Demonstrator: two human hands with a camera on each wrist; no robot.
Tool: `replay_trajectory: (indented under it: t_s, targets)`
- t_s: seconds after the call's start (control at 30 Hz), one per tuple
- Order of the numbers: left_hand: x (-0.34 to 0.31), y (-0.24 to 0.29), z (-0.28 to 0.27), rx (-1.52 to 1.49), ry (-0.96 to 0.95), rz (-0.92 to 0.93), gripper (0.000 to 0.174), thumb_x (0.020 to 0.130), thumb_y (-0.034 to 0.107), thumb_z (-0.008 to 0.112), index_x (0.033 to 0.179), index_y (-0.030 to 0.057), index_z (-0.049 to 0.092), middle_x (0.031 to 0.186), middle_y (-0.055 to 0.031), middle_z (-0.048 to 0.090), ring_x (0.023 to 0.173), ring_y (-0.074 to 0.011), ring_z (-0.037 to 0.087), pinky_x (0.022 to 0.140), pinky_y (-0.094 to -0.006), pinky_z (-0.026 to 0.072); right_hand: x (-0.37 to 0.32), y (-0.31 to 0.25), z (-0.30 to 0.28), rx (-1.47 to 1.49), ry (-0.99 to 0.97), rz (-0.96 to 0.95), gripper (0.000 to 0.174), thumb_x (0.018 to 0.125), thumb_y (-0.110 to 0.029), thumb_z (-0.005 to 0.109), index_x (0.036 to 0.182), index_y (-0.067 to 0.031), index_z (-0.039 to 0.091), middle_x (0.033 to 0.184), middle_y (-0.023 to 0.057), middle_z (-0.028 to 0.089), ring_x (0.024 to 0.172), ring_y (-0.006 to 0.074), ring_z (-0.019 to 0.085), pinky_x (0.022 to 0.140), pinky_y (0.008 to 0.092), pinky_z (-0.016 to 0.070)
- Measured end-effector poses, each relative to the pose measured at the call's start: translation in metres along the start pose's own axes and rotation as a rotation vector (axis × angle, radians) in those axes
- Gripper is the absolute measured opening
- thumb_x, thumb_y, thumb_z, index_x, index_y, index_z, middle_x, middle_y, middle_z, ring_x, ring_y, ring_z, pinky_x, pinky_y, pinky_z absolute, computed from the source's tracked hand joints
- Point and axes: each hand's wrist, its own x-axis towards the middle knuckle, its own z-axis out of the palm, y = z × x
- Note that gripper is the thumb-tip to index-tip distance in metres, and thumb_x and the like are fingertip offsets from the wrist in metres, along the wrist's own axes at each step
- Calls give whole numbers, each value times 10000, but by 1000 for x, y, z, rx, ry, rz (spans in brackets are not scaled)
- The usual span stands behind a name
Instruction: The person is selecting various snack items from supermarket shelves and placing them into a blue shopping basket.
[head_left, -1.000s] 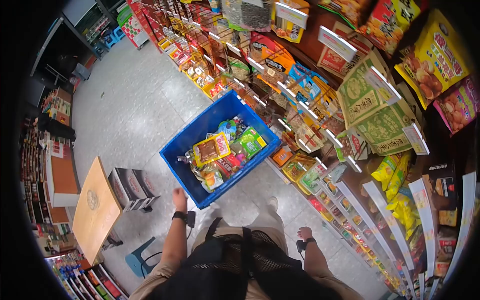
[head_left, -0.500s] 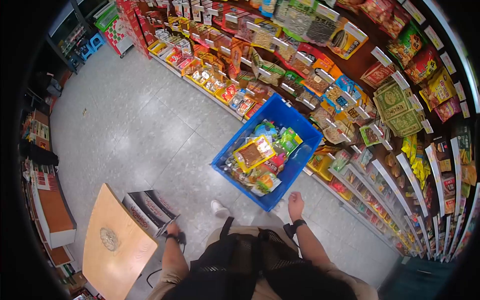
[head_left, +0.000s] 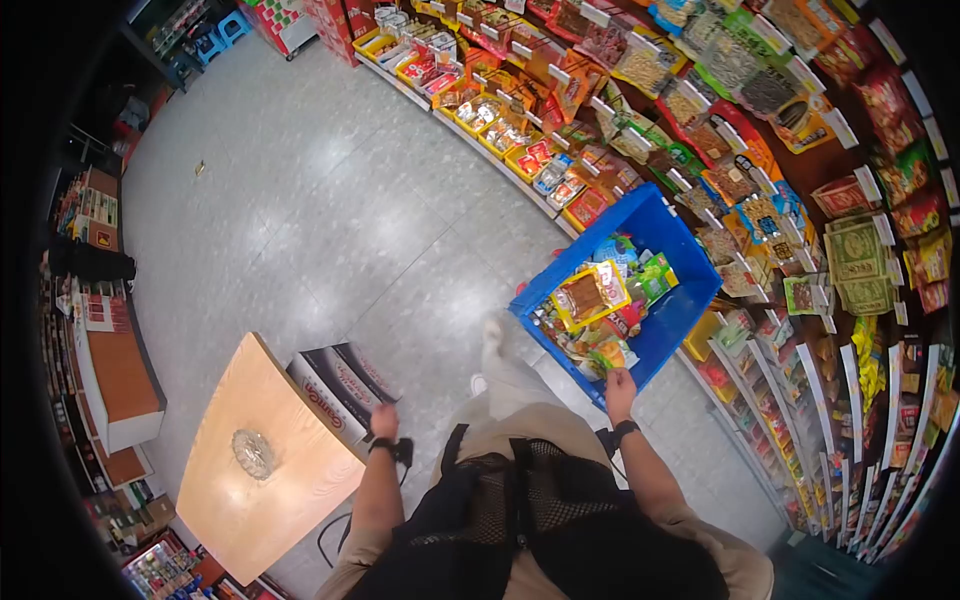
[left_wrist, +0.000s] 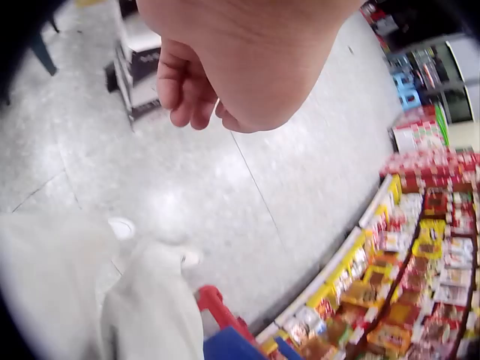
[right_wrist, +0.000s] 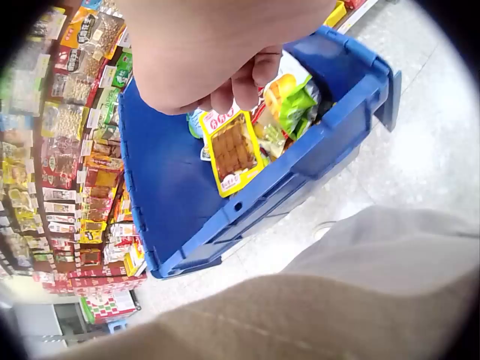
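A blue crate (head_left: 688,300) holds several snack packets, with a yellow-edged one (head_left: 592,296) on top. At its near edge is the right hand (head_left: 621,396). The right wrist view has this hand (right_wrist: 225,60) over the crate (right_wrist: 169,176), fingers loosely bent, partly covering the packets; nothing shows held. The left hand (head_left: 384,422) hangs beside dark boxes (head_left: 335,388), well away from the crate. Its fingers curl loosely around nothing in the left wrist view (left_wrist: 225,67).
A wooden table (head_left: 270,440) with a round glass dish (head_left: 253,454) stands at the left. Shelves of packaged snacks (head_left: 560,90) run along the right, close to the crate. A counter (head_left: 120,370) is at the far left. Grey tiled floor (head_left: 300,220) lies between.
In the head view the crate has shifted rightward as the view moved. My right hand has come from apart to the crate's near edge; my left has gone from near the crate to beside the boxes.
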Motion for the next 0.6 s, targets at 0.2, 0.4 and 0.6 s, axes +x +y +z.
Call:
replay_trajectory:
  t_s: [0.2, 0.4, 0.6]
  targets:
    - [32, 226, 72, 124, -335, 444, 246, 894, 214, 529, 1008, 20, 629, 799, -104, 674, 672, -172, 637, 591, -305, 512, 43, -106, 92, 337, -107, 71, 254, 957, -216, 512, 752, -81, 575, 574, -65, 435, 492, 30, 381, 440, 212, 292]
    - [113, 372, 5, 247, -352, 321, 259, 895, 218, 521, 973, -1, 636, 802, -98, 677, 695, -171, 642, 602, -298, 519, 153, -221, 208, 477, -64, -87, 217, 945, -190, 534, 795, -47, 602, 627, -22, 545, 514, 39, 457, 456, 207, 364]
    - [224, 490, -62, 824, -49, 522, 312, 822, 306, 579, 938, 28, 661, 844, -175, 695, 801, -323, 673, 723, -414, 528, 221, -319, 285, 680, -214, -57, 160, 931, -168, 548, 871, -44, 630, 682, -13, 548, 568, 59, 489, 508, 212, 402]
